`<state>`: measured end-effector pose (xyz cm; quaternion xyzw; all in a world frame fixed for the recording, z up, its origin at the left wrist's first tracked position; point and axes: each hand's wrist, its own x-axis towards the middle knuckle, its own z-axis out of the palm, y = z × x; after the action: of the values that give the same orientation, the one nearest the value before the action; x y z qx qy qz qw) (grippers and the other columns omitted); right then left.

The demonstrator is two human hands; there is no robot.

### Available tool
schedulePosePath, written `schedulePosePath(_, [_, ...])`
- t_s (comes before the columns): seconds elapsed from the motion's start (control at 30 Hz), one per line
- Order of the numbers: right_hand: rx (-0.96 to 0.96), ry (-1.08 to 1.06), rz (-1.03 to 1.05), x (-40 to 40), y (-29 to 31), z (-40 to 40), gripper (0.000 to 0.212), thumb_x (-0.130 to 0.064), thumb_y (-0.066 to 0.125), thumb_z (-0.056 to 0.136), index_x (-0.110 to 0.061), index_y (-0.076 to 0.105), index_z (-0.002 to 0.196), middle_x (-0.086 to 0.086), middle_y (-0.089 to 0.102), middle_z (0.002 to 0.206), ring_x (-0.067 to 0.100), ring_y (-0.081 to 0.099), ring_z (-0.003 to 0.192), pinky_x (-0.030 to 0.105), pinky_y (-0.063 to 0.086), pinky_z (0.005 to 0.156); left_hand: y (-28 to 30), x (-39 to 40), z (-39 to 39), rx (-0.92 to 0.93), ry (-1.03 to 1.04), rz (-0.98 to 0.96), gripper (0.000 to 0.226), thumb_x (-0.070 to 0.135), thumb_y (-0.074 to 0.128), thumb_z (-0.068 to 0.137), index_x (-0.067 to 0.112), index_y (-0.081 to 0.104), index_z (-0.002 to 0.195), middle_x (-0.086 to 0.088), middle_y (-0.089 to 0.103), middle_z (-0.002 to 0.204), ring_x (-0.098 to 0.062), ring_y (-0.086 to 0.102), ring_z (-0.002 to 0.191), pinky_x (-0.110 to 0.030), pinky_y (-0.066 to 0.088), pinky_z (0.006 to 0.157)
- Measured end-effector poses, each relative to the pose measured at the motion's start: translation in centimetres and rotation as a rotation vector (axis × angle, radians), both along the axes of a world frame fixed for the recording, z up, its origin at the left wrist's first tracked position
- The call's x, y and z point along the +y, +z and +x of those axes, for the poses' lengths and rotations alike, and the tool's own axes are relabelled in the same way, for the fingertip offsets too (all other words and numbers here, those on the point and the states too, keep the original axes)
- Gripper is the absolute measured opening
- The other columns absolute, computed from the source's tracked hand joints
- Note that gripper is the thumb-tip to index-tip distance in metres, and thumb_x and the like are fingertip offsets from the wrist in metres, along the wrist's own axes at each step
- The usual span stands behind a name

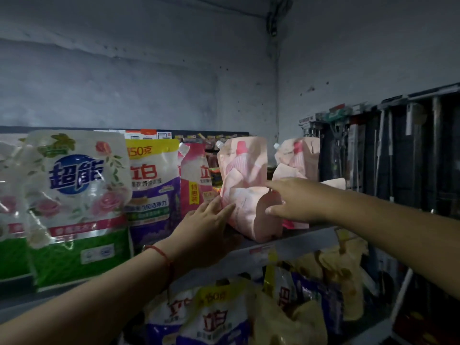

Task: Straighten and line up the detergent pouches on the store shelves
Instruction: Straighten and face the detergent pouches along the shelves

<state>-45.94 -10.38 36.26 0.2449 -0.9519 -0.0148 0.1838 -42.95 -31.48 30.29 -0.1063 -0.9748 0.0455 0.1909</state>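
both hands were on the pale pink pouch [245, 188] at the front of the top shelf [293, 241], between the darker pink pouch [195, 180] and a second pale pink pouch [297, 158] standing further back to the right. left hand [209, 225] lay w/ fingers fairly straight against the pouch's lower left edge, pressing rather than gripping. right hand [293, 200] reached in from the right, index finger stretched along the pouch's middle and thumb tucked under near the base; it looked like a loose pinch on the folded lower part, but light was dim so i couldn't be sure. the pouch stood crumpled and leaning, its bottom bulging at the shelf lip. risk, imo: bottom sat so close to the edge that a push from the left hand could tip it off onto the pouches on the lower shelf [224, 317]. squeezing the soft body could also knock the spout [219, 144] sideways into the darker pink pouch and upset that row, incl. the purple pouch [153, 185] and the green and white pouch [79, 207].
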Motion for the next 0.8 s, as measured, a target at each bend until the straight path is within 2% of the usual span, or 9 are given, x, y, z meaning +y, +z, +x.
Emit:
schedulePosePath(0.07, [-0.003, 0.023, 0.004, 0.9, 0.9, -2.6, 0.051, -0.049, 0.052, 0.093, -0.018, 0.049, 0.134, 0.006, 0.054, 0.135, 0.025, 0.053, 0.117, 0.036, 0.046, 0.090, -0.2, 1.5, -1.8, 0.004, 0.013, 0.021, 0.082, 0.064, 0.041, 0.094, 0.030, 0.003, 0.158, -0.007, -0.002, 0.166, -0.028, 0.006, 0.152, -0.046, 0.020, 0.120])
schedulePosePath(0.2, [-0.035, 0.069, 0.002, 0.7, 2.4, -6.9, 0.056, -0.052, 0.048, 0.094, -0.012, 0.053, 0.132, 0.009, 0.053, 0.132, 0.027, 0.053, 0.116, 0.039, 0.046, 0.093, -0.8, 3.0, -4.5, 0.007, 0.060, 0.095, 0.085, 0.067, 0.041, 0.092, 0.030, 0.003, 0.158, -0.006, 0.002, 0.166, -0.029, 0.012, 0.151, -0.045, 0.024, 0.118])
schedulePosePath(0.27, [-0.065, 0.075, 0.021, 0.0, 2.8, -8.9, 0.049, -0.054, 0.045, 0.095, -0.011, 0.061, 0.112, 0.007, 0.059, 0.114, 0.026, 0.055, 0.106, 0.034, 0.046, 0.081, -1.1, 3.5, -5.5, 0.003, 0.089, 0.136, 0.086, 0.069, 0.042, 0.090, 0.030, 0.004, 0.157, -0.006, 0.005, 0.166, -0.028, 0.017, 0.149, -0.043, 0.028, 0.116])
schedulePosePath(0.37, [-0.133, 0.064, 0.023, -1.7, 3.2, -10.7, 0.049, -0.055, 0.040, 0.098, -0.012, 0.052, 0.078, 0.002, 0.053, 0.082, 0.024, 0.052, 0.088, 0.027, 0.035, 0.059, -1.2, 4.0, -6.4, -0.011, 0.106, 0.171, 0.090, 0.073, 0.044, 0.087, 0.031, 0.006, 0.157, -0.002, 0.011, 0.165, -0.026, 0.025, 0.147, -0.041, 0.034, 0.113])
schedulePosePath(0.4, [-0.181, 0.063, 0.038, -2.3, 3.4, -11.2, 0.050, -0.055, 0.037, 0.099, -0.011, 0.054, 0.082, 0.006, 0.054, 0.089, 0.025, 0.051, 0.093, 0.026, 0.036, 0.060, -1.2, 4.4, -6.8, -0.017, 0.101, 0.181, 0.093, 0.073, 0.047, 0.086, 0.029, 0.007, 0.156, -0.001, 0.015, 0.164, -0.025, 0.029, 0.145, -0.040, 0.036, 0.111])
schedulePosePath(0.47, [-0.317, 0.033, 0.037, -3.6, 4.1, -12.1, 0.054, -0.050, 0.030, 0.103, -0.007, 0.056, 0.125, 0.021, 0.051, 0.131, 0.032, 0.049, 0.120, 0.025, 0.043, 0.074, -1.1, 5.1, -7.5, -0.035, 0.084, 0.220, 0.103, 0.070, 0.056, 0.083, 0.021, 0.005, 0.157, -0.003, 0.024, 0.161, -0.024, 0.037, 0.140, -0.036, 0.039, 0.108])
schedulePosePath(0.53, [-0.445, 0.044, -0.065, -5.3, 4.2, -12.5, 0.063, -0.044, 0.030, 0.105, -0.002, 0.024, 0.151, 0.019, 0.030, 0.155, 0.033, 0.038, 0.137, 0.028, 0.044, 0.090, -1.2, 5.2, -8.6, -0.056, 0.077, 0.270, 0.114, 0.069, 0.061, 0.080, 0.014, -0.004, 0.157, -0.009, 0.034, 0.158, -0.024, 0.044, 0.136, -0.033, 0.039, 0.108])
schedulePosePath(0.63, [-0.508, 0.019, -0.131, -7.5, 3.6, -13.8, 0.063, -0.041, 0.030, 0.106, -0.001, 0.017, 0.153, 0.015, 0.020, 0.160, 0.029, 0.027, 0.144, 0.033, 0.032, 0.107, -1.4, 4.6, -10.1, -0.089, 0.058, 0.388, 0.118, 0.070, 0.062, 0.079, 0.021, -0.013, 0.156, -0.009, 0.042, 0.153, -0.022, 0.051, 0.130, -0.034, 0.045, 0.104])
schedulePosePath(0.8, [-0.547, -0.092, -0.187, -9.9, 2.8, -17.7, 0.051, -0.025, 0.031, 0.107, 0.004, 0.023, 0.149, 0.018, 0.026, 0.156, 0.027, 0.039, 0.137, 0.034, 0.037, 0.108, -2.7, 4.8, -10.2, 0.038, 0.087, 0.476, 0.098, 0.070, 0.054, 0.084, 0.026, 0.006, 0.158, 0.003, 0.032, 0.157, -0.013, 0.043, 0.133, -0.024, 0.040, 0.104])
